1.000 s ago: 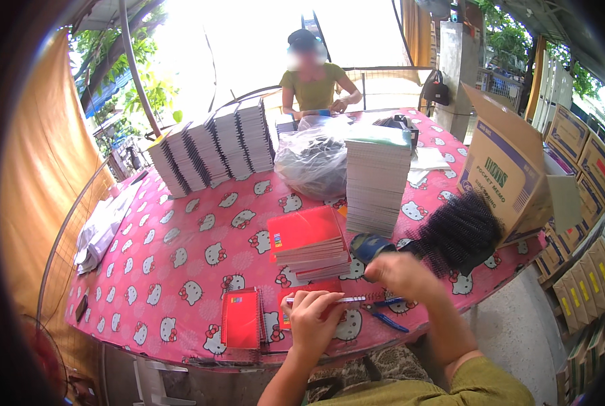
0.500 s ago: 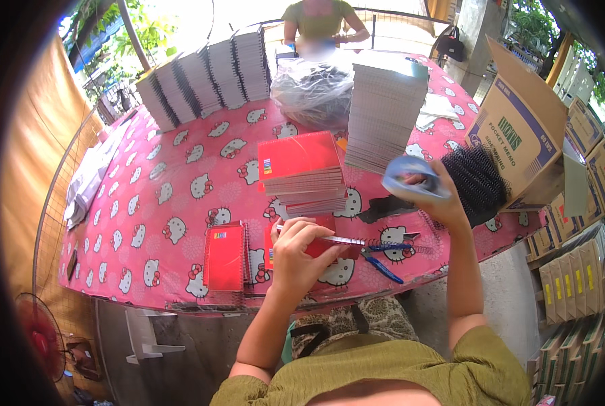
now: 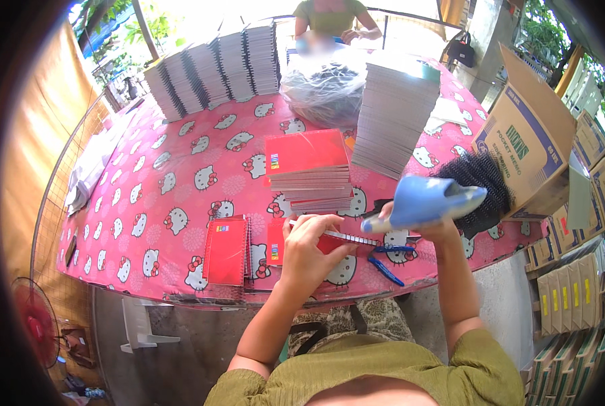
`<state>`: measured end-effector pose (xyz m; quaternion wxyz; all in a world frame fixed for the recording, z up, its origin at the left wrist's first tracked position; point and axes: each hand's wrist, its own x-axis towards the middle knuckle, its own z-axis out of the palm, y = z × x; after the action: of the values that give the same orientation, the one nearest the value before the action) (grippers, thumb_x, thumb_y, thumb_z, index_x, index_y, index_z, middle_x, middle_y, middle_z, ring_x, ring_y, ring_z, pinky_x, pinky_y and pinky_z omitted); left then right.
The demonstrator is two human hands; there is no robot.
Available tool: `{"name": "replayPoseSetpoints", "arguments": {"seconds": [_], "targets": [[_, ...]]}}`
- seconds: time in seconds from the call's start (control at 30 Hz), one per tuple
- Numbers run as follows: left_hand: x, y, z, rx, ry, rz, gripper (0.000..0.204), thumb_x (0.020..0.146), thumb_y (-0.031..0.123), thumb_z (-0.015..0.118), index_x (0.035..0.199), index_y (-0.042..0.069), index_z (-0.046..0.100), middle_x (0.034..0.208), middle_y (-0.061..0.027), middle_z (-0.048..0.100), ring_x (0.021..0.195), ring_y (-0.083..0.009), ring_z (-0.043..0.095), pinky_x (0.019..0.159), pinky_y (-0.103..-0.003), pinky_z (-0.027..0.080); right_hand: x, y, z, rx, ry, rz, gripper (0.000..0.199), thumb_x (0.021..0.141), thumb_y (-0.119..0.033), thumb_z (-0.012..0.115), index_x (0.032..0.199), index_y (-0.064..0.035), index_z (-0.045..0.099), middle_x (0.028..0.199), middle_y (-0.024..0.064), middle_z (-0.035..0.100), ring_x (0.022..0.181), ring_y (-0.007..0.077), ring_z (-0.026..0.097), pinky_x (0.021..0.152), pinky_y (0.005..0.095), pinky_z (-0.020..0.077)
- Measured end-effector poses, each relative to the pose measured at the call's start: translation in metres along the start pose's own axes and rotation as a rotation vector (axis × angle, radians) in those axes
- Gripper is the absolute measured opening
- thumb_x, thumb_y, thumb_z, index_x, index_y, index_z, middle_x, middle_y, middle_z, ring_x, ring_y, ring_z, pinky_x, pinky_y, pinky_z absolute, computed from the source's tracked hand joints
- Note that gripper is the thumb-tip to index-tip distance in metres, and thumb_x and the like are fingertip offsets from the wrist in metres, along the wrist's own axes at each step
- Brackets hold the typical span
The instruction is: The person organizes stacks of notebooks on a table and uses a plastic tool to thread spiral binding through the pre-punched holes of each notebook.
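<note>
My left hand (image 3: 310, 249) presses down on a red spiral notebook (image 3: 329, 238) lying near the table's front edge. A blue rubber sandal (image 3: 429, 200) is raised above the notebook's spiral edge, gripped by my right hand (image 3: 429, 231). Beside it on the left lies another red spiral notebook (image 3: 226, 250). Just behind my hands stands a stack of red-covered notebooks (image 3: 308, 170). Blue pliers (image 3: 385, 264) lie under my right wrist. A bundle of black wire spirals (image 3: 481, 189) sits to the right.
The table wears a pink cloth with white cat faces (image 3: 174, 189). A tall pile of white paper blocks (image 3: 393, 111), rows of bound notebooks (image 3: 214, 68) and a plastic bag of spirals (image 3: 322, 88) stand at the back. Another person (image 3: 329, 17) sits opposite. Cardboard boxes (image 3: 532, 135) crowd the right.
My right hand has swung the blue sandal from up by the spirals down and left, toward the notebook under my left hand. The view has tilted downward.
</note>
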<state>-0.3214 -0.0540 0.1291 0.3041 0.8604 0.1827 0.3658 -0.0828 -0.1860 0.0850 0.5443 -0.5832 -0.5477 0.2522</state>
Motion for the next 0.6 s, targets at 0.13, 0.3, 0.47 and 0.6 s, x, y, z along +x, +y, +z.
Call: {"name": "replayPoseSetpoints", "arguments": {"seconds": [0.13, 0.3, 0.47, 0.6], "targets": [[0.002, -0.002, -0.007, -0.019, -0.005, 0.028, 0.042, 0.062, 0.016, 0.087, 0.099, 0.011, 0.069, 0.1, -0.0037, 0.066, 0.1, -0.0234, 0.061, 0.092, -0.04, 0.045, 0.024, -0.038, 0.013, -0.449, -0.05, 0.234, 0.051, 0.07, -0.006, 0.081, 0.112, -0.0042, 0.053, 0.099, 0.0049, 0.066, 0.093, 0.0155, 0.062, 0.086, 0.032, 0.0492], [-0.013, -0.022, -0.013, -0.073, 0.057, -0.102, 0.04, 0.068, 0.005, 0.083, 0.105, 0.006, 0.067, 0.117, -0.0078, 0.055, 0.108, -0.0195, 0.058, 0.093, -0.036, 0.048, 0.029, -0.038, 0.02, -0.378, -0.034, 0.069, 0.056, 0.064, -0.004, 0.081, 0.112, -0.0036, 0.053, 0.094, 0.0008, 0.066, 0.086, 0.0149, 0.062, 0.08, 0.0301, 0.05], [-0.025, -0.029, -0.011, -0.594, 0.122, -0.456, 0.034, 0.078, -0.004, 0.076, 0.109, 0.005, 0.065, 0.111, -0.0033, 0.059, 0.109, -0.0127, 0.057, 0.093, -0.029, 0.05, 0.027, -0.047, 0.032, 0.069, -0.006, -0.093, 0.039, 0.063, -0.009, 0.075, 0.097, -0.0085, 0.058, 0.08, 0.0077, 0.067, 0.073, 0.0208, 0.066, 0.066, 0.0339, 0.049], [-0.026, -0.045, -0.007, -0.803, 0.184, -0.363, 0.038, 0.08, -0.01, 0.07, 0.116, -0.001, 0.062, 0.109, -0.0052, 0.065, 0.104, -0.0125, 0.061, 0.09, -0.027, 0.052, 0.041, -0.045, 0.04, -0.338, 0.036, 0.076, 0.039, 0.062, -0.001, 0.076, 0.097, -0.006, 0.058, 0.083, 0.0024, 0.065, 0.077, 0.0109, 0.06, 0.068, 0.0298, 0.0487]]}}
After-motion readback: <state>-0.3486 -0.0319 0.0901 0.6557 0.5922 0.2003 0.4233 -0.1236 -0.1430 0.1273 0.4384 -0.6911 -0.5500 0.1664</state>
